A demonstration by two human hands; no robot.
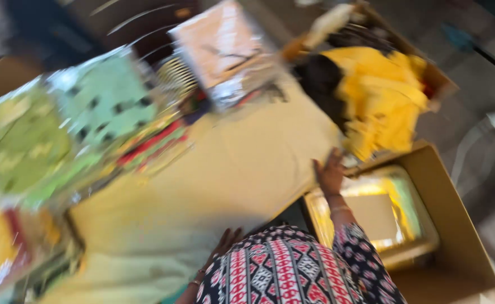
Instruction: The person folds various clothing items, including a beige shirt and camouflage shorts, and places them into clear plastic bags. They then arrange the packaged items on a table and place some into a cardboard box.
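Your right hand [329, 173] lies flat with fingers spread on the cream cloth's [230, 174] edge, beside the cardboard box [455, 225]. Left hand [225, 243] rests on that cloth's near side, grip too blurry to tell.

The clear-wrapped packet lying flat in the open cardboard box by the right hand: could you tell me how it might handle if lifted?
The packet has a glossy wrap, so it is probably slippery. It lies flat with a card-like panel inside, so likely fairly stiff, flexing little. It fills much of the cardboard box, so lifting one-handed with the right hand may be awkward.
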